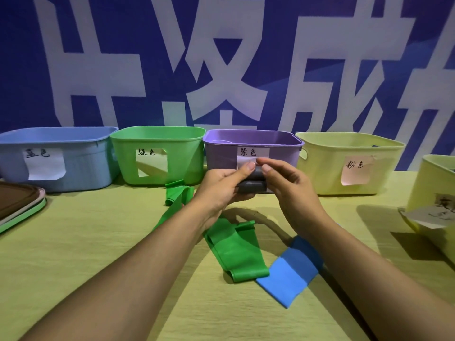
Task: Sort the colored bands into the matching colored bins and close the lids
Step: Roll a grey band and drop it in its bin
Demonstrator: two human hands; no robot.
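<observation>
Stacked lids (17, 205) lie at the tabletop's (98, 242) left edge. Behind stand a blue bin (81, 166), green bin (182, 153), purple bin (221, 153) and two yellow bins (327, 173). The left hand (221, 187) and right hand (288, 185) together pinch a folded gray band (253, 180) before the purple bin. Green bands (236, 252) and a blue band (288, 276) lie below.

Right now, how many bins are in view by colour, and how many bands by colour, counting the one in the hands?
Bins:
Blue bin: 1
Green bin: 1
Purple bin: 1
Yellow bins: 2
Bands:
Green bands: 2
Blue band: 1
Grey band, held by left hand and right hand: 1
Total: 5 bins, 4 bands, 9 things.
</observation>
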